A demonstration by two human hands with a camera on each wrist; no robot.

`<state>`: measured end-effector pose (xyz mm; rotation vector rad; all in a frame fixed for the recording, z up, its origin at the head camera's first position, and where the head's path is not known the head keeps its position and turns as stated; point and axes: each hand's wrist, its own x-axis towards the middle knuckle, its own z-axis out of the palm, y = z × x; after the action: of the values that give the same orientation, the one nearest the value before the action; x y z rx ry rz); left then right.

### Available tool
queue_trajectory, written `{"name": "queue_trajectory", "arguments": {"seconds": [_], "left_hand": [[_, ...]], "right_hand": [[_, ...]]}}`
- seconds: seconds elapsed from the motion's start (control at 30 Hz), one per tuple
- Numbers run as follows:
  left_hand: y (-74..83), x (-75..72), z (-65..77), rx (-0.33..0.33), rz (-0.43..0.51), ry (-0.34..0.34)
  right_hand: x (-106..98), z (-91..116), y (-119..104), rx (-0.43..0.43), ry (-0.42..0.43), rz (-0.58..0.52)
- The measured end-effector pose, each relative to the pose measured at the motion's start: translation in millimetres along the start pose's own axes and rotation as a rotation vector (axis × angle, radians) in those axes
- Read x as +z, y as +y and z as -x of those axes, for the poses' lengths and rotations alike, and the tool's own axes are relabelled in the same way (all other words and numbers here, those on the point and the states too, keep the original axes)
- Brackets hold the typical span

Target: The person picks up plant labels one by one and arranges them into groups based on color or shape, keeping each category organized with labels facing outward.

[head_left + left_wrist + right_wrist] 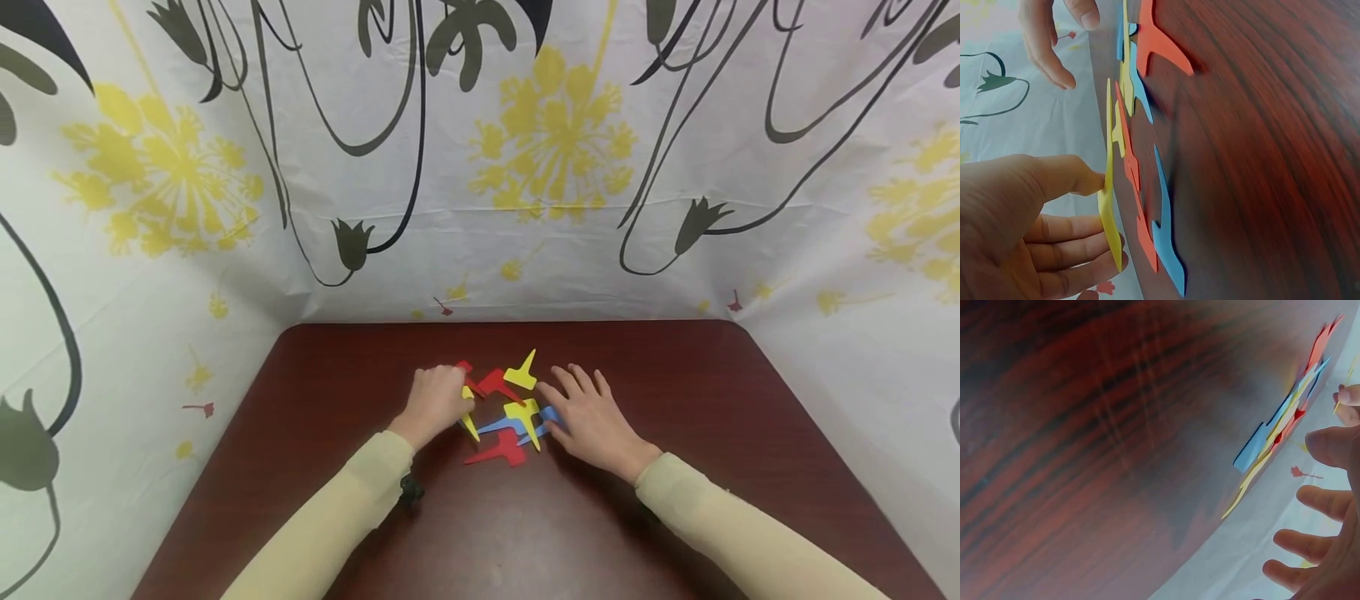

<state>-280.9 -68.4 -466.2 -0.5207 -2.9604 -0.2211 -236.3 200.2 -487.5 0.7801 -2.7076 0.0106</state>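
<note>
Between thumb and fingertips my left hand [435, 406] pinches a yellow T-shaped plant label [1107, 197], lifted slightly off the table in the left wrist view. My right hand [596, 427] hovers at the right side of the pile, its fingers spread and holding nothing. Loose labels lie between the hands: a yellow label [521, 377] at the back, another yellow label [523, 412] across a blue label [512, 424], and a red label [504, 450] nearest me. More red labels [495, 384] lie behind. A second blue label [551, 413] is partly hidden by my right hand.
The dark red-brown wooden table [480, 542] has rounded far corners. A white cloth [450, 183] printed with yellow and grey flowers hangs behind it and along both sides. Beneath the left wrist shows a small dark object [410, 490], too unclear to identify.
</note>
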Motion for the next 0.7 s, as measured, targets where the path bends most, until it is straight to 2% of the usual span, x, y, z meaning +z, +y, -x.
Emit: {"name": "queue_trajectory", "arguments": {"seconds": [0.17, 0.47, 0.7], "left_hand": [[-11.8, -4.5, 5.6, 0.033, -0.02, -0.021], [-42.4, -8.3, 18.4, 0.077, -0.072, -0.038], [-64.6, -9.0, 33.3, 0.125, -0.095, -0.053]], "right_hand": [[0, -2, 0, -0.016, -0.011, -0.002], [2, -6, 2, -0.034, -0.029, -0.001], [6, -8, 2, -0.063, -0.027, 0.0]]}}
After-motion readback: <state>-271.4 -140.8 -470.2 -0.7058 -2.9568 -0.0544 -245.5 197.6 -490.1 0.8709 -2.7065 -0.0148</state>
